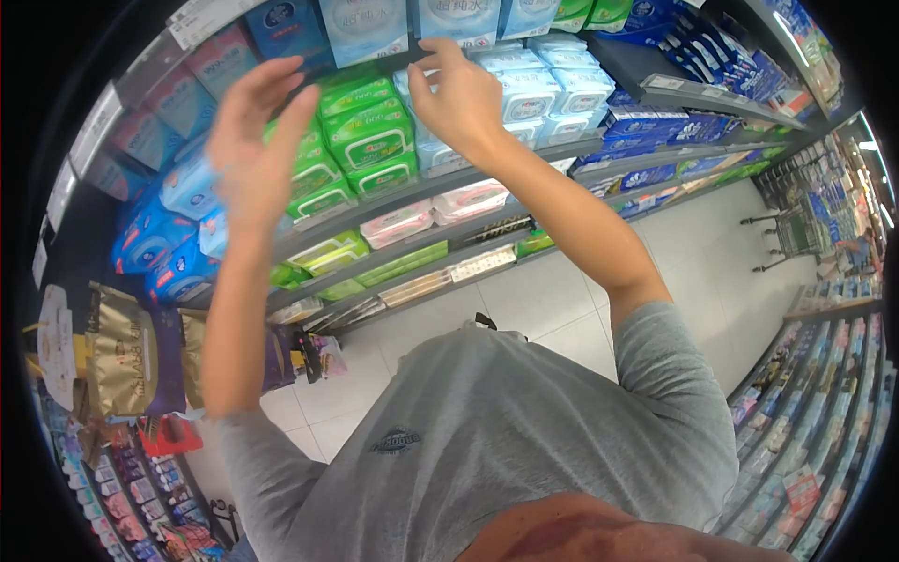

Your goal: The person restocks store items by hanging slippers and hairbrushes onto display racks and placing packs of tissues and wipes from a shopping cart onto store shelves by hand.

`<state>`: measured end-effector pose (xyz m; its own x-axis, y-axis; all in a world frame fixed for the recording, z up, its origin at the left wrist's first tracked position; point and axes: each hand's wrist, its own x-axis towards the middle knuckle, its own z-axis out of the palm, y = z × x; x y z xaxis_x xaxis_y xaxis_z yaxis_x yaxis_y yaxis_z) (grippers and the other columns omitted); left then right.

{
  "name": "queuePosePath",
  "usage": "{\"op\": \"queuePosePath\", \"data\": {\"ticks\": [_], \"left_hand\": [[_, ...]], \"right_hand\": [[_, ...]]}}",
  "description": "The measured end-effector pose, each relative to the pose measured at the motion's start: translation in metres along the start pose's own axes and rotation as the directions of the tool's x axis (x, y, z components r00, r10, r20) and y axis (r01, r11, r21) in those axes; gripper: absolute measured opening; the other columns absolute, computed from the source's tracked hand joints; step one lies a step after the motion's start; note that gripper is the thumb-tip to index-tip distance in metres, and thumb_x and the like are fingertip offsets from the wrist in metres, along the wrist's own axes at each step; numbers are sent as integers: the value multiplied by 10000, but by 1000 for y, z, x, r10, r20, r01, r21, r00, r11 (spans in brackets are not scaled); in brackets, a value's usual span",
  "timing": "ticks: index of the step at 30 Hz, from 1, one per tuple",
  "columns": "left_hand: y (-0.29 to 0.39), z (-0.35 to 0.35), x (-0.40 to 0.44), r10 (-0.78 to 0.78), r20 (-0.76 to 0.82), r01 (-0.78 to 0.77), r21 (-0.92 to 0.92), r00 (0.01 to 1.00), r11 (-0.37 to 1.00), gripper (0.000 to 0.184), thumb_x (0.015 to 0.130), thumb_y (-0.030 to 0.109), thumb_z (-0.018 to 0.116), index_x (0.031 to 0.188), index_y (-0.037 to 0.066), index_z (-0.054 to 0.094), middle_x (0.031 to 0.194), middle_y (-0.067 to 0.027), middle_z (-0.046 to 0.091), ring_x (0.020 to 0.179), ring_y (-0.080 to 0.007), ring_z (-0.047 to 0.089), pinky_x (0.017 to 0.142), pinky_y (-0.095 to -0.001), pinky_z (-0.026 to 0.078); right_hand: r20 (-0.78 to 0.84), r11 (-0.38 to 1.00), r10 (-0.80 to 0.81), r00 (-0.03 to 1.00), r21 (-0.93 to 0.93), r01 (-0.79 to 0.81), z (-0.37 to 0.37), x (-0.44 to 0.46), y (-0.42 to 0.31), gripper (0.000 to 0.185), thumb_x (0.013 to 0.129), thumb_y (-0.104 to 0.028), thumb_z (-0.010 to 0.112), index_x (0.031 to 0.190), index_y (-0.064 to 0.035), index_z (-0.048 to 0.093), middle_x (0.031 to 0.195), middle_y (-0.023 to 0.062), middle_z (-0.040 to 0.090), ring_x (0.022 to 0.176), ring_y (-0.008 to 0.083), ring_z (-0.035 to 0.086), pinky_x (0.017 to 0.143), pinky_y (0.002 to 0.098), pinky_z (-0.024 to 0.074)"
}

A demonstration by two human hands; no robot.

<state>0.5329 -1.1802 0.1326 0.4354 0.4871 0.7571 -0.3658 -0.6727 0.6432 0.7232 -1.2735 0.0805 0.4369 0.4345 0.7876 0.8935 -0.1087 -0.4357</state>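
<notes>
My left hand (255, 140) is raised in front of the shelf, somewhat blurred, its fingers apart and nothing in it. Behind and beside it are green wipe packs (367, 131) and blue-and-white packs (192, 183). My right hand (461, 98) is up at the shelf with thumb and index finger spread. Its index fingertip is close to the lower edge of a light blue pack (367, 28) on the upper shelf; I cannot tell whether they touch. Light blue wipe packs (529, 94) are stacked behind the right hand.
Lower shelves carry pink packs (398, 223) and more green packs (328, 255). Dark blue packs (655, 131) fill the right part. Gold bags (122, 351) hang at the left. A shopping cart (796, 234) stands on the tiled floor (688, 258) at right, near another stocked shelf (815, 403).
</notes>
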Motion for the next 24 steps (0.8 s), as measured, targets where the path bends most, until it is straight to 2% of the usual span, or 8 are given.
{"op": "queuePosePath", "data": {"ticks": [4, 6, 10, 13, 15, 18, 21, 24], "left_hand": [[68, -86, -16, 286, 346, -192, -281, 894, 940, 323, 902, 202, 474, 1106, -26, 576, 1130, -249, 575, 1113, -428, 536, 1013, -646, 303], [99, -107, -35, 372, 167, -266, -450, 913, 853, 201, 901, 243, 532, 954, 70, 619, 897, -85, 594, 806, -149, 577, 945, -444, 402], [138, -126, -33, 580, 324, -252, -669, 747, 699, 210, 909, 324, 567, 837, 141, 641, 696, 28, 582, 613, -124, 525, 1103, -361, 330], [77, -147, -83, 366, 7, -209, -812, 931, 546, 347, 809, 263, 619, 524, 158, 451, 594, 3, 477, 524, -85, 465, 634, -201, 383], [41, -105, -110, 129, -35, -128, -525, 991, 842, 316, 818, 192, 537, 545, 149, 385, 576, 9, 339, 581, -156, 372, 555, -335, 285], [-28, -39, -178, -655, 60, 489, -718, 753, 496, 301, 829, 176, 591, 588, 101, 427, 552, -1, 338, 519, -152, 334, 499, -306, 273], [-165, 3, -349, -942, 37, 926, -200, 333, 319, 340, 913, 209, 535, 590, 109, 504, 473, -13, 399, 421, -146, 384, 445, -301, 341], [-232, -5, -536, -932, 359, 643, 702, 53, 307, 418, 933, 337, 469, 658, 53, 604, 632, -127, 596, 548, -226, 580, 575, -411, 459]], "right_hand": [[-42, 979, 18, 999, 203, -9, -26, -53, -4, 195, 827, -141, 637, 1000, -62, 592, 725, 85, 678, 654, 242, 676, 578, 330, 506], [8, 964, 123, 992, 237, -121, -21, -109, 18, 139, 824, -130, 632, 946, -73, 601, 684, 93, 664, 592, 260, 658, 527, 341, 492], [369, 766, 637, 677, -198, -612, -13, -296, 102, 208, 854, -190, 600, 805, 12, 585, 629, 165, 613, 534, 260, 596, 503, 364, 438], [420, 450, 887, 190, -695, -560, -68, -546, 202, 320, 793, -293, 595, 868, 17, 620, 839, 228, 654, 752, 339, 659, 669, 439, 525], [186, 51, 953, -240, -877, -478, -156, -622, 199, 340, 775, -271, 701, 910, 31, 618, 793, 153, 666, 702, 254, 668, 573, 378, 539], [165, -261, 758, -631, -810, -525, -248, -650, 193, 256, 899, -246, 565, 885, 0, 633, 726, 131, 673, 609, 241, 669, 479, 345, 526], [64, -499, 821, -567, -402, -768, -299, -643, 164, 235, 892, -200, 547, 1006, -5, 611, 830, 179, 688, 684, 301, 684, 586, 421, 539], [-32, -560, 820, -572, -250, -790, -317, -640, 141, 255, 876, -204, 570, 1026, 1, 597, 825, 181, 687, 662, 299, 679, 578, 421, 535]]}}
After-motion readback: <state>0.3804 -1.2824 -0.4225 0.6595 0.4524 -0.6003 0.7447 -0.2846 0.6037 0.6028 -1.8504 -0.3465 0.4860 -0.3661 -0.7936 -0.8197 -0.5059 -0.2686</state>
